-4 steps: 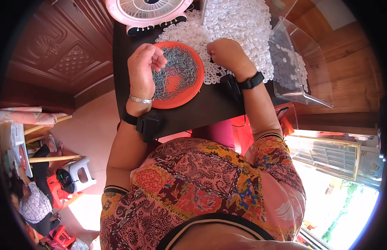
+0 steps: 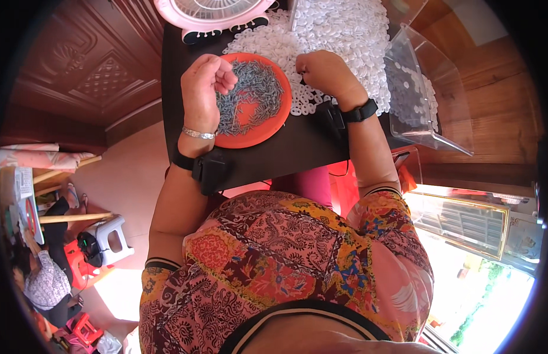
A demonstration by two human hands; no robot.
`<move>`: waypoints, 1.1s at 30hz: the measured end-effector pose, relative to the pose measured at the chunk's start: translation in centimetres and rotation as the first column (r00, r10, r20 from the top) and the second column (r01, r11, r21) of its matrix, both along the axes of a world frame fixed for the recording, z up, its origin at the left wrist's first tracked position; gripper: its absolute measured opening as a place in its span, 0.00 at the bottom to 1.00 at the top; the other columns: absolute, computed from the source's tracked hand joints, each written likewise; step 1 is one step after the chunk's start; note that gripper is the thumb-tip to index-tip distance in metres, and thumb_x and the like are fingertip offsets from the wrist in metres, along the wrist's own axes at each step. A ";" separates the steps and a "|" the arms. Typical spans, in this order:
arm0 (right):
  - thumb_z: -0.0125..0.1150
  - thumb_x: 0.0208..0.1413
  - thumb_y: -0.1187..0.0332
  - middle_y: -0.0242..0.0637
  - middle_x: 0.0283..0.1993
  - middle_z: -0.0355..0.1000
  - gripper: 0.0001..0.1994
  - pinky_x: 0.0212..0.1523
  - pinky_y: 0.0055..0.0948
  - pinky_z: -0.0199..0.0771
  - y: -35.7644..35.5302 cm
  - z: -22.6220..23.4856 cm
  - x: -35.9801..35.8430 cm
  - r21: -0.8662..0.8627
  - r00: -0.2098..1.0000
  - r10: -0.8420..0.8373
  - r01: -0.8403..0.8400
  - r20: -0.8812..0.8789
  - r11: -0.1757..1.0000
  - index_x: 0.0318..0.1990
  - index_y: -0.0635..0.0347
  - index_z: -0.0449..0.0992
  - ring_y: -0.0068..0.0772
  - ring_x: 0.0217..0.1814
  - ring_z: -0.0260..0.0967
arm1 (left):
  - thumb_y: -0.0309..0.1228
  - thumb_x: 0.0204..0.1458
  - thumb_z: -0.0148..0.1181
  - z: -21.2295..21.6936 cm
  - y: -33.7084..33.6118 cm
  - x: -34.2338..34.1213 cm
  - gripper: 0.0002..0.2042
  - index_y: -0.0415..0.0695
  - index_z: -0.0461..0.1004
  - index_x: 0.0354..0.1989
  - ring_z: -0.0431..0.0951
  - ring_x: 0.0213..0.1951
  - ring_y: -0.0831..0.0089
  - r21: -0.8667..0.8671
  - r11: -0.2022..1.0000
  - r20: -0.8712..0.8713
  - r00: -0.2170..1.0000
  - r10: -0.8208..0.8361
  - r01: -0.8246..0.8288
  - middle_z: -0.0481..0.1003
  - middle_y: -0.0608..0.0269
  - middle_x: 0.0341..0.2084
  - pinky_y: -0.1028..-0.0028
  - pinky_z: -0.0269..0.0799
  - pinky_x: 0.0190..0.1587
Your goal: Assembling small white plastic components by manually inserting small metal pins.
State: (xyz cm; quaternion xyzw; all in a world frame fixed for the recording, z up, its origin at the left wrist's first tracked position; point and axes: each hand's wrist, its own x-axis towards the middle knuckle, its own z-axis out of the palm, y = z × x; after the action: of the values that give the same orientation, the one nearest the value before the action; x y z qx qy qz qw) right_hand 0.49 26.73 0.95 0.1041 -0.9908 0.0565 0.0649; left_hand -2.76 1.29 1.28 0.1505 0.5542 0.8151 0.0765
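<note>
An orange-red round tray (image 2: 245, 140) holds a heap of small grey screws (image 2: 263, 88), with part of its bottom showing bare. Over the tray's left edge is my left hand (image 2: 202, 88), its fingers curled in toward the palm; whatever they may hold is hidden. To the right of the tray, my right hand (image 2: 328, 72) is closed above a spread of white plastic pieces with holes (image 2: 345, 29). Its fingertips are turned away, so I cannot make out what is in them. Each wrist wears a black strap with a small box.
A pink fan (image 2: 218, 20) stands at the table's far left. A clear plastic bin (image 2: 430, 133) with more white pieces lies at the right by a wooden panel. The dark table's (image 2: 274, 159) front edge is close to my body. A person (image 2: 47, 280) sits at far left beside stools.
The whole view has shifted slightly. Both hands keep nearly the same pose and place over the tray and the white pieces.
</note>
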 end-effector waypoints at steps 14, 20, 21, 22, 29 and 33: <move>0.58 0.52 0.73 0.28 0.26 0.72 0.06 0.29 0.19 0.67 -5.0 4.3 0.9 -0.615 0.984 0.149 -0.056 0.101 0.787 0.36 0.63 0.76 0.16 0.28 0.65 | 0.36 0.55 0.48 -0.9 0.1 0.2 0.11 0.43 0.73 0.33 0.67 0.25 0.84 -0.361 0.919 -0.094 0.974 -0.205 0.158 0.71 0.70 0.21 0.84 0.60 0.28; 0.59 0.48 0.75 0.37 0.28 0.75 0.07 0.33 0.22 0.71 -7.8 3.6 -0.6 -0.760 0.954 0.299 -0.213 -0.025 0.615 0.36 0.63 0.77 0.25 0.29 0.72 | 0.35 0.55 0.48 -1.7 0.2 -0.2 0.10 0.42 0.70 0.30 0.67 0.25 0.83 -0.369 0.909 -0.162 0.950 -0.268 0.193 0.70 0.70 0.22 0.83 0.61 0.28; 0.59 0.48 0.75 0.37 0.28 0.75 0.07 0.33 0.22 0.71 -8.0 3.7 -0.5 -0.760 0.951 0.308 -0.216 -0.023 0.613 0.36 0.63 0.77 0.25 0.29 0.72 | 0.33 0.54 0.49 -1.6 0.3 -0.2 0.09 0.39 0.71 0.32 0.68 0.24 0.82 -0.322 0.927 -0.138 0.960 -0.245 0.191 0.70 0.69 0.20 0.81 0.63 0.27; 0.59 0.48 0.76 0.37 0.28 0.75 0.07 0.34 0.22 0.71 -8.3 3.8 -0.2 -0.747 0.962 0.266 -0.217 -0.056 0.629 0.36 0.63 0.77 0.25 0.30 0.73 | 0.30 0.53 0.51 -1.5 0.3 -0.2 0.09 0.37 0.73 0.33 0.69 0.22 0.81 -0.275 0.943 -0.112 0.968 -0.223 0.186 0.70 0.68 0.19 0.80 0.64 0.25; 0.58 0.52 0.79 0.31 0.33 0.74 0.06 0.39 0.19 0.70 -8.1 2.9 -0.4 -0.682 0.942 0.288 -0.326 -0.174 0.655 0.38 0.65 0.76 0.18 0.36 0.70 | 0.35 0.55 0.49 -1.0 -0.4 -0.2 0.09 0.44 0.69 0.27 0.67 0.24 0.85 -0.284 0.919 -0.006 0.958 -0.286 0.272 0.69 0.71 0.20 0.83 0.60 0.26; 0.57 0.51 0.80 0.32 0.34 0.74 0.07 0.41 0.20 0.70 -7.8 3.5 -0.1 -0.678 0.923 0.352 -0.359 -0.157 0.641 0.37 0.65 0.76 0.20 0.38 0.71 | 0.34 0.54 0.49 -1.1 -0.6 -0.4 0.09 0.44 0.70 0.27 0.67 0.22 0.84 -0.319 0.895 -0.013 0.942 -0.334 0.313 0.70 0.71 0.18 0.83 0.60 0.26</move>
State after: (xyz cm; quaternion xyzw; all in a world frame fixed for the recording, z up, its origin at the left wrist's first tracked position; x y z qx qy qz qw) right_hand 0.43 18.95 4.42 0.2647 -0.8555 0.4355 0.0920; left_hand -3.17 0.64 0.20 0.2541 0.6454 0.6875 0.2149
